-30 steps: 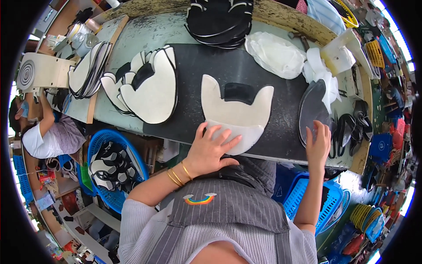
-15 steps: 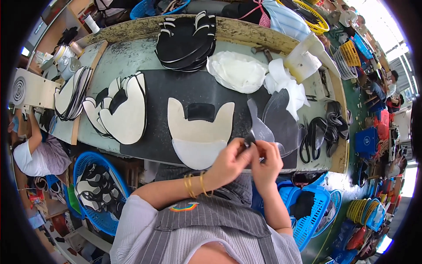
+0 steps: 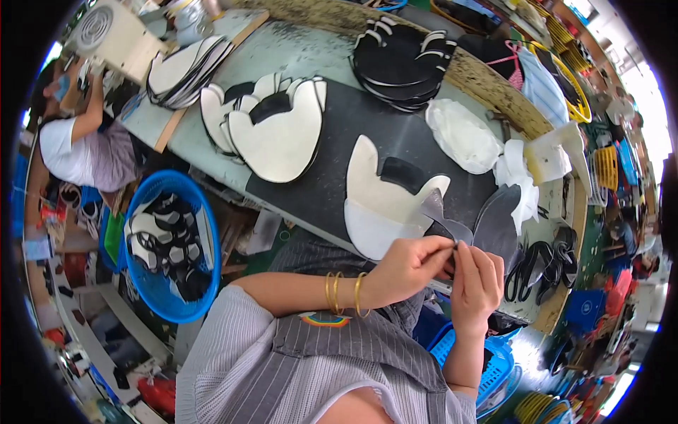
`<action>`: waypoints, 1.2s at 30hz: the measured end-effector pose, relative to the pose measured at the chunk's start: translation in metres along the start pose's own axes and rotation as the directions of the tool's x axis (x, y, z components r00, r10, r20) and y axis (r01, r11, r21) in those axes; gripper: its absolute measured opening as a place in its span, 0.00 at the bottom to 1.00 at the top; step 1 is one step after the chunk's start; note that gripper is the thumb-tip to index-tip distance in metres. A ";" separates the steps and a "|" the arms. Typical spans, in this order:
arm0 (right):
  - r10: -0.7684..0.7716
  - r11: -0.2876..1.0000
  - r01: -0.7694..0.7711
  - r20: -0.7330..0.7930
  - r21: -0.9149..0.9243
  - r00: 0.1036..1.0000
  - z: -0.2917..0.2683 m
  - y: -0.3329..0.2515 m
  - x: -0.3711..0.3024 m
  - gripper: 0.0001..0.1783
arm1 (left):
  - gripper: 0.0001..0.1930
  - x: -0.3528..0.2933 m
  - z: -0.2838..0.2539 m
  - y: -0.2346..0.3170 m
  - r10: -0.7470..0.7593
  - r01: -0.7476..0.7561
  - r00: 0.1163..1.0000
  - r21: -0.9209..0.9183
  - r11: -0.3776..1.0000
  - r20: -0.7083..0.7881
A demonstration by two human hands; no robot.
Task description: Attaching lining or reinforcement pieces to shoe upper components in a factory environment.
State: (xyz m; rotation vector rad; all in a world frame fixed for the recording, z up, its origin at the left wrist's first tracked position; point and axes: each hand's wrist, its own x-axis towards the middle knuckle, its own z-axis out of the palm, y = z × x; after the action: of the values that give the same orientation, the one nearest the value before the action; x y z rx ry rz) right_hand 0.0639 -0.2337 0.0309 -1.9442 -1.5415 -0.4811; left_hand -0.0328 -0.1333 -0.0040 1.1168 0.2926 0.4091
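Note:
My left hand, with gold bangles on its wrist, and my right hand meet at the table's near edge. Their fingertips pinch the lower end of a curved, thin grey sheet piece. Its free end reaches up beside the right prong of a U-shaped cream shoe-upper piece. That cream piece lies on a black mat, with a whitish semi-clear layer on its lower part. A dark grey rounded sheet rests just beyond my right hand. My fingers hide exactly where they grip.
Stacks of cream pieces and black pieces lie farther back. White crumpled sheets, a hammer and scissors are at the right. A blue basket stands left, near another person at a machine.
My view has turned, so the table now slants down to the right. The grey sheet piece has come left, toward the cream piece. Both hands still pinch together.

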 end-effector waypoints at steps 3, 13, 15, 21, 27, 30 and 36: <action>0.001 0.999 0.000 0.025 -0.037 1.000 -0.006 -0.006 -0.008 0.15 | 0.10 -0.002 0.001 -0.001 -0.102 0.103 0.995 -0.074 0.992 0.024; 0.376 0.920 -0.363 -0.070 0.150 0.924 -0.010 -0.006 0.003 0.11 | 0.10 -0.001 -0.005 0.002 -0.157 0.152 0.988 -0.308 0.939 0.008; 0.359 0.881 -0.342 0.010 0.328 0.933 -0.006 -0.008 0.009 0.10 | 0.10 -0.003 -0.005 0.016 -0.128 0.150 0.989 -0.453 0.879 0.080; 0.602 0.262 -0.556 0.317 0.789 0.733 0.002 0.011 0.010 0.02 | 0.06 -0.001 -0.030 0.013 0.147 -0.129 0.986 0.191 0.973 -0.084; 0.715 0.432 -0.637 0.188 0.638 0.673 0.032 -0.011 0.016 0.06 | 0.07 -0.019 -0.008 -0.003 0.330 -0.245 0.930 0.398 0.884 -0.160; 0.333 0.927 -0.289 -0.171 0.238 0.927 0.051 -0.015 0.004 0.03 | 0.08 -0.005 -0.005 0.010 -0.081 0.062 0.941 -0.068 0.996 -0.329; 0.656 0.718 -0.607 -0.040 0.340 0.754 0.030 -0.002 -0.059 0.04 | 0.13 -0.004 -0.036 -0.011 -0.127 0.162 0.942 0.089 0.983 -0.311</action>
State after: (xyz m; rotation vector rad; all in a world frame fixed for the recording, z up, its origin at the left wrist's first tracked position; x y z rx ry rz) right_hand 0.0443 -0.2575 -0.0277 -1.9694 -0.7017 -0.0778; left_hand -0.0498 -0.1103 -0.0285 1.1343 0.6736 0.4369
